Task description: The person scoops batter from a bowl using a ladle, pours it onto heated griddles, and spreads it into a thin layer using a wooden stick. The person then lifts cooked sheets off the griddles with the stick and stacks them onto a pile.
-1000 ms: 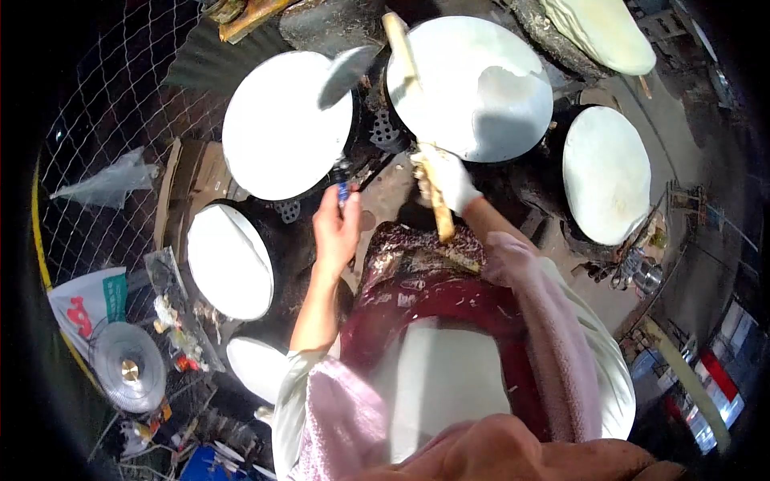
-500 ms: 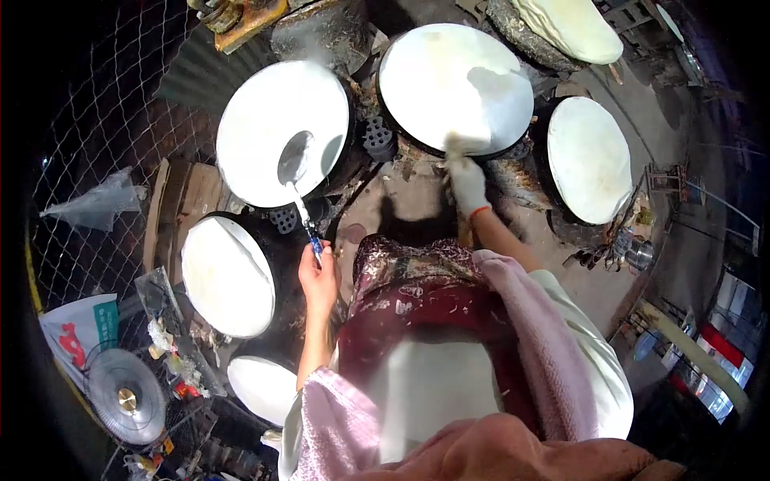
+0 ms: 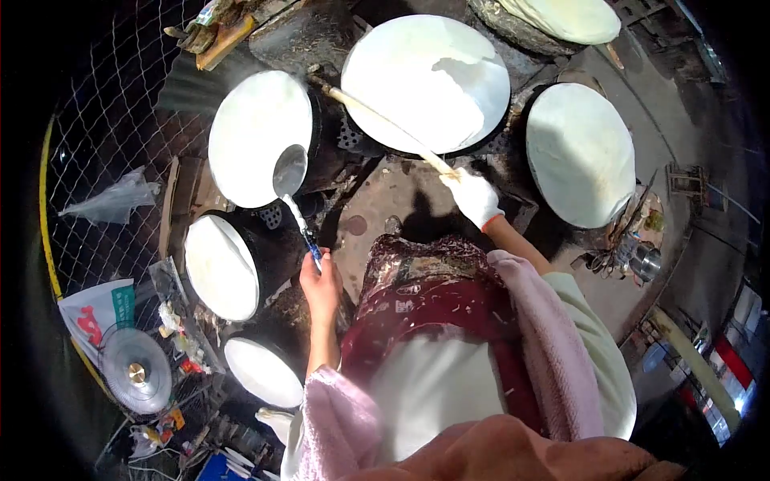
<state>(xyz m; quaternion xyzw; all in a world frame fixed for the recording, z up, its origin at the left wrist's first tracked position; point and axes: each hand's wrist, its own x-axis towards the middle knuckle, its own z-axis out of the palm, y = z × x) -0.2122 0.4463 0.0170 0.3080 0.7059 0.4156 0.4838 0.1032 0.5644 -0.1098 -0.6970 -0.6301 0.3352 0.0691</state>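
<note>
Head view, left to right: wire fan [image 3: 136,373] at far left, well apart from both hands. Lower-left white round [image 3: 220,268] next, nearer the body than the upper-left white round [image 3: 255,132]. Ladle [image 3: 297,215] reaches onto that upper one: bowl [image 3: 290,168] at its near right edge, long axis running from the grip up and slightly left, away from the body. Can't tell from this angle whether the bowl touches the white surface or sits just above it.

Left hand [image 3: 321,282], bare, has its fingers wrapped around the blue end of the ladle; it is the nearer hand to both left-side rounds.

Wooden stick [image 3: 381,121] lies slantwise across the middle, far end up and left by the gap between the upper-left round and the large white round [image 3: 425,72], shaft crossing the large one's lower-left rim. Long axis goes down and right to the right hand [image 3: 472,196], white-gloved, curled tight around the near end. That hand sits just below the large round's near edge, left of the right-side white round [image 3: 577,152], apart from it and nearer to it than the left hand.
</note>
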